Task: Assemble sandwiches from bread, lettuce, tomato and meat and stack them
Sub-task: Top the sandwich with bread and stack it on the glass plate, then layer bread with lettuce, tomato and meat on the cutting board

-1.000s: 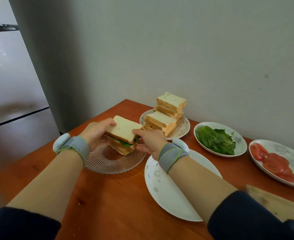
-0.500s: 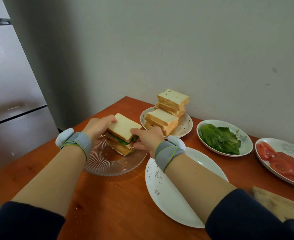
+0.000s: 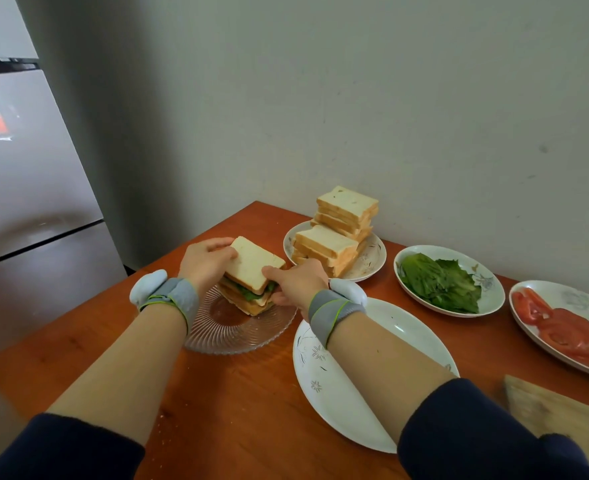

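A sandwich (image 3: 253,265) with white bread on top and lettuce showing at its edge sits on another sandwich on a clear glass plate (image 3: 241,332). My left hand (image 3: 206,263) grips the top sandwich from the left. My right hand (image 3: 296,282) grips it from the right, thumb on the top slice. Behind, a patterned plate (image 3: 372,261) carries two piles of bread slices (image 3: 338,237). To the right stand a dish of lettuce (image 3: 438,282) and a plate of tomato slices (image 3: 563,330). No meat is in sight.
An empty white plate (image 3: 334,382) lies under my right forearm. A wooden cutting board (image 3: 563,417) is at the lower right. The wooden table (image 3: 216,410) meets the grey wall behind; a fridge (image 3: 26,202) stands at the left.
Both hands have lowered the top sandwich onto the lower one on the glass plate. My view has shifted slightly.
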A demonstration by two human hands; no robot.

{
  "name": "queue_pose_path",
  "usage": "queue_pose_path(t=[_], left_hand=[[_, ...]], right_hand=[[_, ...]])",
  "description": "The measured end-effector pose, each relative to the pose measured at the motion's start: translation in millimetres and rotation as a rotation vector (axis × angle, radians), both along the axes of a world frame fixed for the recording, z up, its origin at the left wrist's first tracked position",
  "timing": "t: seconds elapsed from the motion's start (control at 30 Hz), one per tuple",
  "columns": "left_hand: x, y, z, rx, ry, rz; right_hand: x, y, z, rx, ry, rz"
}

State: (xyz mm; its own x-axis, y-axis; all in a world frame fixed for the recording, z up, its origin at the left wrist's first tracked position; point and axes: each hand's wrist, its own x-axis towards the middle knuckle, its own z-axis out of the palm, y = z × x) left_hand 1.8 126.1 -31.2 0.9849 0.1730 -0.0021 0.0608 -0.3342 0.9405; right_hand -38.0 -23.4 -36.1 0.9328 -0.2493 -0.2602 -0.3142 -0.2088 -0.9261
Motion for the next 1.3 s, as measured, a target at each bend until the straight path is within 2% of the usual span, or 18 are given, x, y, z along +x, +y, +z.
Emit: queue_pose_path(t=[0.17, 0.27, 0.4, 0.5, 0.57, 0.7, 0.77, 0.87, 1.07, 1.2, 1.3], left_hand=[[-1, -3, 9, 0.077, -0.011, 0.012], [-2, -10, 15, 0.186, -0.045, 0.025], [-3, -37, 30, 0.393, -0.248, 0.055], [5, -70, 35, 0.464, -0.362, -0.061], [14, -95, 34, 0.493, -0.331, -0.174], [28, -127, 30, 0.581, -0.158, -0.337], [32, -133, 30, 0.645, -0.078, -0.342], [40, -135, 27, 0.64, 0.001, -0.33], [40, -141, 28, 0.615, -0.066, -0.26], [23, -142, 35, 0.505, -0.102, -0.211], [-6, -148, 37, 0.397, -0.161, -0.205]], right_hand=[[-3, -5, 7, -0.149, -0.041, 0.007], [-6, -11, 14, -0.22, -0.085, 0.023], [-9, -38, 31, -0.325, -0.192, -0.043], [-10, -67, 38, -0.463, -0.215, -0.124], [-7, -84, 34, -0.489, -0.206, -0.146], [-13, -102, 22, -0.444, -0.18, -0.078], [-15, -105, 17, -0.402, -0.168, -0.015], [-12, -107, 13, -0.315, -0.163, 0.064], [-10, -110, 13, -0.127, -0.148, 0.059], [-19, -119, 18, 0.025, -0.202, -0.098], [-41, -131, 24, 0.221, -0.228, -0.255]])
